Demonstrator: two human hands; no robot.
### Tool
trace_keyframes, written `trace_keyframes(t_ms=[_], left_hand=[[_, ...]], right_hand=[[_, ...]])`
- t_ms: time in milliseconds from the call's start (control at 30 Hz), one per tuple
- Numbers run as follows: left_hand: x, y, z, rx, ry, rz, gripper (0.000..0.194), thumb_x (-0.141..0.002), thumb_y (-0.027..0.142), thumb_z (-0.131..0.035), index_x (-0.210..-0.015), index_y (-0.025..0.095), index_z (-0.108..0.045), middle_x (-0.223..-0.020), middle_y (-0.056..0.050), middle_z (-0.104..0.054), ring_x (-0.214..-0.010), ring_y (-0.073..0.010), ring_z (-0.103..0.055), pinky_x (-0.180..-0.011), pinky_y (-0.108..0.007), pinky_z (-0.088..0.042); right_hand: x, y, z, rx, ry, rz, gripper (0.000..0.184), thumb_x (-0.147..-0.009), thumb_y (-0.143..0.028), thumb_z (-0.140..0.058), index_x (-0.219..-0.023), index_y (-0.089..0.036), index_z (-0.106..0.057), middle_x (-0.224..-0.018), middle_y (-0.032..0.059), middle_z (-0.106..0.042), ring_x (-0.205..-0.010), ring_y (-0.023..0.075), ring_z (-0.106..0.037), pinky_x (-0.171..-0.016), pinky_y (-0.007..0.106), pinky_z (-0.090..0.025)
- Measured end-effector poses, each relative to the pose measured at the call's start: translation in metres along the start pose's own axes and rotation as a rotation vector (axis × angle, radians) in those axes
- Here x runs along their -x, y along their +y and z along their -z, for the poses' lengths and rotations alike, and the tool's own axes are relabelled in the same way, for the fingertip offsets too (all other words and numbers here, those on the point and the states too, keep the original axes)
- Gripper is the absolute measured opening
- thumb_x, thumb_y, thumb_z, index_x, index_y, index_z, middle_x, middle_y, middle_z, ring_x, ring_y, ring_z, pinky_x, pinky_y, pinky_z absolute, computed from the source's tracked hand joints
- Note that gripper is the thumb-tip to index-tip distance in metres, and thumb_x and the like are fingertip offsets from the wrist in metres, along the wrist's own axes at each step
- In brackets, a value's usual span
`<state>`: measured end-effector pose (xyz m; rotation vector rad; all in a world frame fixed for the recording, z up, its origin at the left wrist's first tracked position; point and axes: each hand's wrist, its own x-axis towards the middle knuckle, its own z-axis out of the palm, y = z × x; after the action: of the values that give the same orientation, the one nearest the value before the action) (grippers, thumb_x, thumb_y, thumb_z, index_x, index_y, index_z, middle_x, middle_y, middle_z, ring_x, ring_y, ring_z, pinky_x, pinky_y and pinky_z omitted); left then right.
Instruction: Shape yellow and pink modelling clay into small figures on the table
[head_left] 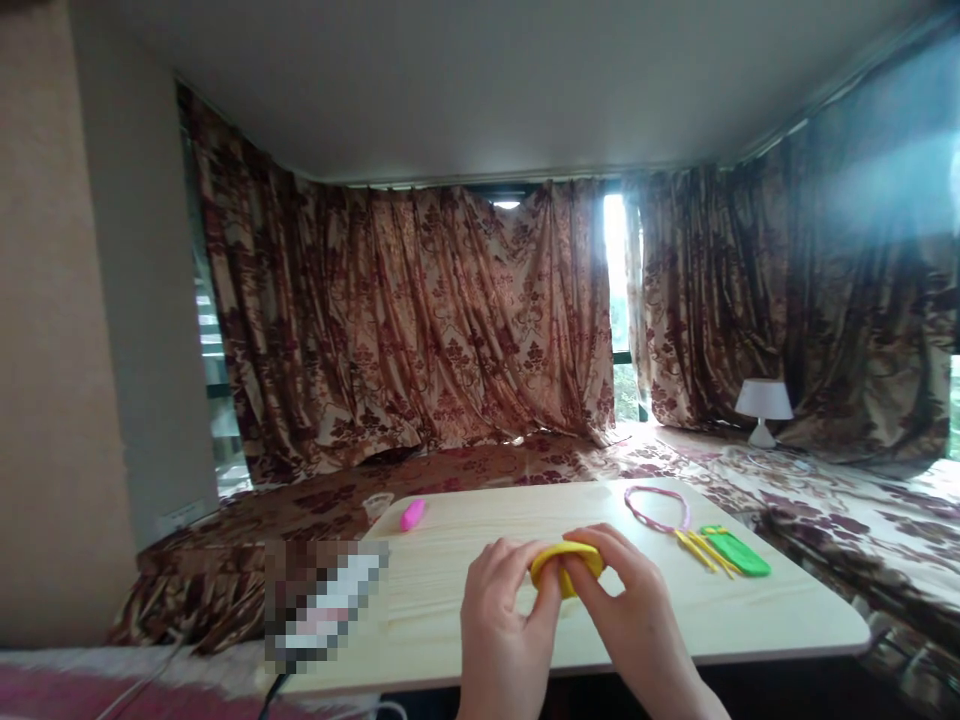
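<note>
In the head view, a yellow piece (568, 550) is held up over the near side of the pale counter (431, 600), between the left hand (504, 600) and the right hand (630, 590). Each grip is narrow and closed on it: fingers along the far, upper edge, thumbs pressed against the near face, the two thumb tips close together.

It looks thin and bends into a curve, so I would judge it light, soft and pliable, something like modelling clay; the fingers hide much of it, so its full outline is hard to tell. Such stuff should dent rather than slip, and could tear if pulled thin. The rim seems the best place to hold, with broad fingertip pressure and opposed thumbs. A pink lump (412, 515) and a green slab (739, 552) lie well apart on the counter.
</note>
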<state>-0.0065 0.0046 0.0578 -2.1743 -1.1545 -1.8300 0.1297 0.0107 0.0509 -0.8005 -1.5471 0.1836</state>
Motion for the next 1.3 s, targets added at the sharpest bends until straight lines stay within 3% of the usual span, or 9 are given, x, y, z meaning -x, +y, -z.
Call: trace_keyframes(t_ms=[100,200,333,567,700,967,1167,1300], left_hand=[[0.0,0.014,0.017,-0.063,0.063,-0.228,0.022,-0.075,0.01,-0.058,-0.093,0.022,-0.063,-0.08,-0.003,-0.065,-0.076,-0.0179,-0.06,-0.073,-0.031,-0.048],[0.001,0.025,0.027,-0.052,0.13,-0.316,0.028,-0.072,0.007,-0.059,-0.095,0.024,-0.061,-0.079,-0.001,-0.065,-0.075,-0.0172,-0.059,-0.082,-0.036,-0.045],[0.001,0.028,0.027,-0.013,0.197,-0.317,0.025,-0.075,0.01,-0.056,-0.094,0.025,-0.06,-0.075,-0.001,-0.063,-0.074,-0.0176,-0.058,-0.087,-0.04,-0.04],[0.001,0.022,0.024,-0.096,0.088,-0.232,0.014,-0.075,0.01,-0.058,-0.083,0.021,-0.061,-0.07,-0.002,-0.062,-0.069,-0.0179,-0.056,-0.076,-0.037,-0.043],[0.002,0.02,0.03,-0.145,0.013,-0.272,0.023,-0.074,0.009,-0.06,-0.093,0.021,-0.061,-0.076,-0.002,-0.064,-0.072,-0.0169,-0.059,-0.08,-0.035,-0.044],[0.003,0.025,0.025,-0.065,0.08,-0.206,0.013,-0.079,0.011,-0.056,-0.087,0.022,-0.059,-0.073,0.0,-0.062,-0.072,-0.0161,-0.056,-0.089,-0.039,-0.039],[0.002,0.028,0.025,0.042,0.024,-0.146,0.014,-0.079,0.013,-0.056,-0.09,0.021,-0.062,-0.077,-0.002,-0.062,-0.075,-0.017,-0.056,-0.08,-0.034,-0.043],[0.001,0.029,0.027,0.018,0.035,-0.16,0.012,-0.079,0.012,-0.057,-0.085,0.021,-0.061,-0.074,-0.001,-0.061,-0.072,-0.016,-0.055,-0.085,-0.036,-0.041]], right_hand=[[0.004,-0.02,0.009,0.005,0.049,0.202,0.023,-0.081,-0.011,-0.054,-0.1,-0.02,-0.062,-0.092,0.007,-0.062,-0.084,0.0184,-0.059,-0.072,0.029,-0.05],[0.008,-0.038,0.014,0.001,0.073,0.303,0.026,-0.079,-0.008,-0.054,-0.1,-0.022,-0.063,-0.089,0.0077,-0.062,-0.081,0.0189,-0.059,-0.067,0.029,-0.051],[0.008,-0.044,0.014,0.006,0.095,0.321,0.027,-0.079,-0.006,-0.056,-0.098,-0.023,-0.064,-0.084,0.0068,-0.063,-0.075,0.0182,-0.06,-0.063,0.028,-0.051],[0.004,-0.032,0.018,0.078,-0.032,0.322,0.026,-0.078,-0.009,-0.059,-0.102,-0.02,-0.063,-0.092,0.0076,-0.063,-0.084,0.0186,-0.061,-0.07,0.027,-0.053],[0.005,-0.034,0.02,0.066,-0.048,0.265,0.019,-0.082,-0.011,-0.058,-0.097,-0.021,-0.064,-0.089,0.0062,-0.063,-0.082,0.0171,-0.061,-0.069,0.025,-0.053],[0.004,-0.037,0.019,-0.002,-0.086,0.208,0.017,-0.081,-0.012,-0.057,-0.094,-0.021,-0.063,-0.085,0.005,-0.063,-0.078,0.0162,-0.061,-0.068,0.024,-0.052],[0.002,-0.041,0.021,-0.013,-0.078,0.209,0.018,-0.083,-0.012,-0.055,-0.095,-0.021,-0.064,-0.084,0.0052,-0.061,-0.076,0.0163,-0.06,-0.066,0.025,-0.051],[0.002,-0.041,0.021,-0.029,-0.089,0.205,0.016,-0.082,-0.011,-0.056,-0.093,-0.02,-0.065,-0.083,0.0045,-0.061,-0.075,0.0156,-0.06,-0.065,0.024,-0.051]])
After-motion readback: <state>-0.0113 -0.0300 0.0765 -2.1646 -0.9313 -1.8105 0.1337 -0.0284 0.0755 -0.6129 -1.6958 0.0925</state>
